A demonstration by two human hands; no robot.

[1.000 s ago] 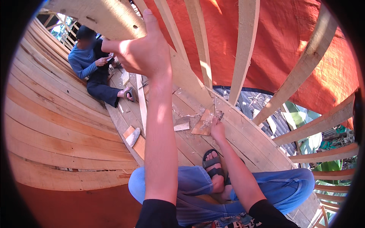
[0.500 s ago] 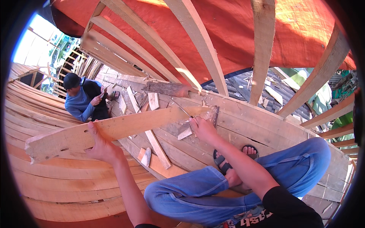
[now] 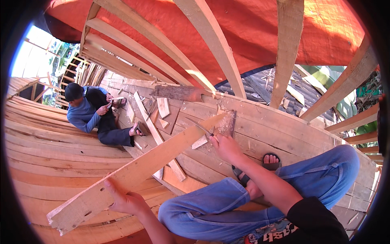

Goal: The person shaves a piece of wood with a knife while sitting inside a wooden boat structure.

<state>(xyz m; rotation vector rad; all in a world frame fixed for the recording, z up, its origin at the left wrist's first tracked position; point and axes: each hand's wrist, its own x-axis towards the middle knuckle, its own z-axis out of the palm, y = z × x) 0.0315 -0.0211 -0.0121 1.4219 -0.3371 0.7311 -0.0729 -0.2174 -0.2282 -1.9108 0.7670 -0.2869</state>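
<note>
My left hand [image 3: 125,200] grips a long wooden board [image 3: 152,164] near its rough, broken end, with the thumb on the upper face. The board slants away to the right, and its narrow far end lies by a dark wood block [image 3: 232,124] among shavings. In my right hand [image 3: 226,147] is a knife [image 3: 199,125], its handle mostly covered by my fingers. The blade points up and left across the board's far part; whether it touches the wood I cannot tell.
A person [image 3: 91,110] in a blue top sits on the left, holding a small pale piece. Wood offcuts [image 3: 163,107] and a long strip [image 3: 158,136] lie on the plank floor [image 3: 268,136]. Curved timber ribs [image 3: 287,53] rise before an orange tarp [image 3: 252,24].
The board's near end has swung down toward me with my left hand, so it slants more steeply. My right hand and the knife have shifted slightly right and down.
</note>
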